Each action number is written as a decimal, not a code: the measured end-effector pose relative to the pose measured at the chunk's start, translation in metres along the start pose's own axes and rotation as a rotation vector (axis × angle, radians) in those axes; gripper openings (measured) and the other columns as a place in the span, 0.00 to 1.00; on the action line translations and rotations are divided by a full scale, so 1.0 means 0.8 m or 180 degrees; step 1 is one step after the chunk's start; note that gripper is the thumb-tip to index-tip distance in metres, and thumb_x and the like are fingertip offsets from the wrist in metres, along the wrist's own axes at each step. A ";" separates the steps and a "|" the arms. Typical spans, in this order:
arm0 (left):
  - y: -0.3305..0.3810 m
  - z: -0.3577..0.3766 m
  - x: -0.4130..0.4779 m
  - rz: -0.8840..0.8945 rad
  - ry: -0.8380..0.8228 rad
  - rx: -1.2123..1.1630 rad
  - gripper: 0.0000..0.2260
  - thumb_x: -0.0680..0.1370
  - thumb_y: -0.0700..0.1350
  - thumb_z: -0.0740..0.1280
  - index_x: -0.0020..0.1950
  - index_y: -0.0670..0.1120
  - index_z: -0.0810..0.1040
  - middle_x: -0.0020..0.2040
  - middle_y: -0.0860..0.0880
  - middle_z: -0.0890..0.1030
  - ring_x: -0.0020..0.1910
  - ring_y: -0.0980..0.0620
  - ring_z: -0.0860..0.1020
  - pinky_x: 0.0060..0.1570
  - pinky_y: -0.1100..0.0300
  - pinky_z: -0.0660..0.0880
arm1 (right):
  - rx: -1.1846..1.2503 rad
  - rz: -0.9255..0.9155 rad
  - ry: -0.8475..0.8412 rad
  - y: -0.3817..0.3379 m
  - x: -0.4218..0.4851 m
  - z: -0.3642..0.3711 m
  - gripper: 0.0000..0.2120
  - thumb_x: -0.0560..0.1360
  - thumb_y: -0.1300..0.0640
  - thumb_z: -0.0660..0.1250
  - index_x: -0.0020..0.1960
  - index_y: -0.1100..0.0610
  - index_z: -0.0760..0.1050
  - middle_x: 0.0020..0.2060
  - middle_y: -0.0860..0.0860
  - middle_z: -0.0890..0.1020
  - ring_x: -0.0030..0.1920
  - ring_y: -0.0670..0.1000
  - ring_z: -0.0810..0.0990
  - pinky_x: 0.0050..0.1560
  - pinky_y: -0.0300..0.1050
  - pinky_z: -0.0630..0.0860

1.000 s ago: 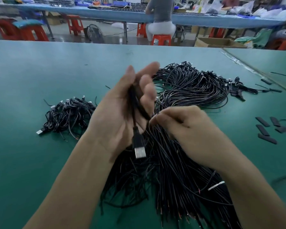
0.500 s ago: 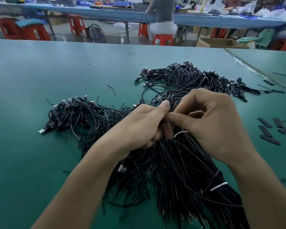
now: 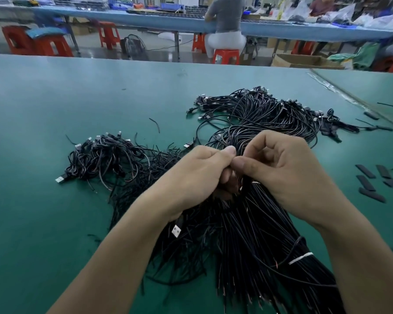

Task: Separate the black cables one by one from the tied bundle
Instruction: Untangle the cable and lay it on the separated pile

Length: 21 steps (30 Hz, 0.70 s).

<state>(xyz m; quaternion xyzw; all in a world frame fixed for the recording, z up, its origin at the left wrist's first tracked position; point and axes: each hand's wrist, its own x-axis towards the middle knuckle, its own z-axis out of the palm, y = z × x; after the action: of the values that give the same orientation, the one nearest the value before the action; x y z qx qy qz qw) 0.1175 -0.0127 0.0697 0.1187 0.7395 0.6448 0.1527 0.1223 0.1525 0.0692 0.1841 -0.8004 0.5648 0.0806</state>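
In the head view, the tied bundle of thin black cables [image 3: 259, 234] lies on the green counter [image 3: 43, 223], with a white tie [image 3: 301, 258] around it near the right forearm. The left hand [image 3: 197, 175] curls its fingers round strands at the bundle's middle. The right hand [image 3: 286, 173] pinches strands there too, and the thumbs touch. A smaller heap of loose black cables [image 3: 104, 159] lies to the left.

Green table [image 3: 55, 223]: tied black cable bundle [image 3: 259, 241] centre, smaller cable pile [image 3: 104, 159] left, black strips [image 3: 365, 182] right.
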 end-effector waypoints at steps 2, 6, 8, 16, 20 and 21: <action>0.000 -0.003 0.000 -0.0014 -0.0004 -0.0267 0.25 0.84 0.49 0.59 0.29 0.40 0.72 0.29 0.46 0.77 0.27 0.50 0.79 0.35 0.53 0.80 | 0.0044 -0.0156 0.0155 -0.004 0.000 0.005 0.09 0.69 0.53 0.76 0.40 0.55 0.77 0.33 0.53 0.83 0.33 0.56 0.80 0.36 0.57 0.79; 0.004 -0.006 -0.005 -0.0398 -0.0682 -0.1286 0.33 0.82 0.63 0.56 0.47 0.31 0.76 0.43 0.36 0.83 0.37 0.40 0.84 0.30 0.48 0.81 | -0.0005 -0.0339 0.0558 -0.010 -0.001 0.010 0.09 0.70 0.51 0.76 0.38 0.51 0.76 0.31 0.51 0.83 0.25 0.49 0.77 0.22 0.42 0.72; 0.005 -0.004 -0.006 -0.0317 -0.0799 -0.1056 0.30 0.81 0.67 0.53 0.44 0.43 0.82 0.42 0.39 0.84 0.31 0.45 0.82 0.22 0.59 0.76 | -0.0097 -0.0357 0.0756 -0.008 -0.001 0.010 0.10 0.71 0.52 0.76 0.38 0.50 0.76 0.30 0.48 0.83 0.24 0.45 0.77 0.24 0.36 0.71; -0.009 -0.001 0.006 0.0376 0.0045 -0.0063 0.21 0.80 0.64 0.55 0.47 0.46 0.73 0.27 0.56 0.65 0.19 0.61 0.63 0.19 0.70 0.59 | -0.0128 -0.0241 0.0938 0.000 0.000 0.015 0.08 0.70 0.49 0.75 0.39 0.51 0.79 0.32 0.48 0.85 0.31 0.50 0.83 0.33 0.51 0.81; -0.007 -0.023 0.005 0.0427 0.0573 -0.0207 0.24 0.78 0.64 0.58 0.34 0.47 0.73 0.22 0.56 0.66 0.18 0.58 0.59 0.16 0.68 0.56 | 0.0118 0.0354 0.0562 0.002 0.001 0.007 0.14 0.78 0.42 0.65 0.44 0.52 0.79 0.36 0.49 0.86 0.32 0.47 0.83 0.31 0.32 0.73; -0.007 -0.028 0.006 0.0422 0.0755 -0.0500 0.24 0.78 0.65 0.59 0.30 0.49 0.70 0.22 0.56 0.65 0.18 0.58 0.58 0.16 0.68 0.55 | -0.0073 0.0548 0.0438 0.005 0.001 0.005 0.16 0.79 0.40 0.63 0.44 0.51 0.79 0.35 0.48 0.86 0.31 0.46 0.82 0.31 0.31 0.72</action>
<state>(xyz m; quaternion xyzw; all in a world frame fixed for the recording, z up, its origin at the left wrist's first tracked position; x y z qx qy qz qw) 0.1049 -0.0324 0.0669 0.0779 0.6901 0.7188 0.0303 0.1202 0.1500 0.0644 0.0745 -0.8123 0.5717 0.0886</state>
